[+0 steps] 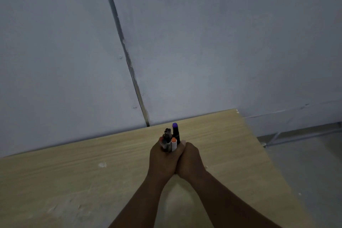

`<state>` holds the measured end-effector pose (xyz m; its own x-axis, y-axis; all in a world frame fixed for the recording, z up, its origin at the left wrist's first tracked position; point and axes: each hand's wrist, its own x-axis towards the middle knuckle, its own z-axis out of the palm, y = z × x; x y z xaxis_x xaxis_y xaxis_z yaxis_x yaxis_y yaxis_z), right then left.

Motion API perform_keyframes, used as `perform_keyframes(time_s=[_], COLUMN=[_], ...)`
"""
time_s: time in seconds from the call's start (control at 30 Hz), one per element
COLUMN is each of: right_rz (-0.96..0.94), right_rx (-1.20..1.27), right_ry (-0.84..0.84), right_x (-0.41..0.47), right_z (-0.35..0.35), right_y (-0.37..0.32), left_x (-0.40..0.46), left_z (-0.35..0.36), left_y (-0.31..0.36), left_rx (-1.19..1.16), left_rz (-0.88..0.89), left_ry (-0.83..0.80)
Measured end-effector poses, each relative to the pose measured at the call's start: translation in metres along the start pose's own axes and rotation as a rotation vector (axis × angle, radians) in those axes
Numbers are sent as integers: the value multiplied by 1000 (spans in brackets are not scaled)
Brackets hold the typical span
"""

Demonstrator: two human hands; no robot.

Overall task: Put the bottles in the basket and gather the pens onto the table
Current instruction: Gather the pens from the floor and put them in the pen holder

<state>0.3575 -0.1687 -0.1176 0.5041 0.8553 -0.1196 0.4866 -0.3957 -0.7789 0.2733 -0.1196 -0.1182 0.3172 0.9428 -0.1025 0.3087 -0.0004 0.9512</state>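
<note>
A bundle of pens (171, 138) stands upright between my two hands over the light wooden table (92, 168). The tallest pen is black with a purple tip; beside it is a white one with an orange cap, and several dark ones are on the left. My left hand (162, 161) and my right hand (190, 161) are pressed together and wrapped around the lower part of the bundle, which they hide. No bottles or basket are in view.
The table's far edge meets a grey wall (185, 42) with a vertical seam. The table's right edge runs diagonally, with grey floor (305, 163) beyond it. A small white mark (102, 164) lies on the tabletop left of my hands.
</note>
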Motion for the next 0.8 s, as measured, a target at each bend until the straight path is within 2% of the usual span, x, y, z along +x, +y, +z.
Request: perform_keyframes(time_s=[0.07,0.2,0.3,0.5,0.63,0.73,0.8], right_rz=[35,-17,18,-49,-94,-131,-135], right_rx=[98,16,-5,28,37,-98,-89], right_ry=[-11,-22,16,46,51,68,53], right_x=[8,17,17,14,12,15,16], right_z=[2,8,9,8,4,1,1], right_y=[12,30,33,41,44,48,48], left_x=[5,11,12,14,7,0,-2], left_z=[9,16,18,22,28,33,33], left_y=[-10,-28,-35,-43,-45,-49,-50], left_rx=[16,38,24,80,83,8,25], left_rz=[-6,41,15,96,31,-49,-63], left_ry=[2,18,24,-14,9,38,55])
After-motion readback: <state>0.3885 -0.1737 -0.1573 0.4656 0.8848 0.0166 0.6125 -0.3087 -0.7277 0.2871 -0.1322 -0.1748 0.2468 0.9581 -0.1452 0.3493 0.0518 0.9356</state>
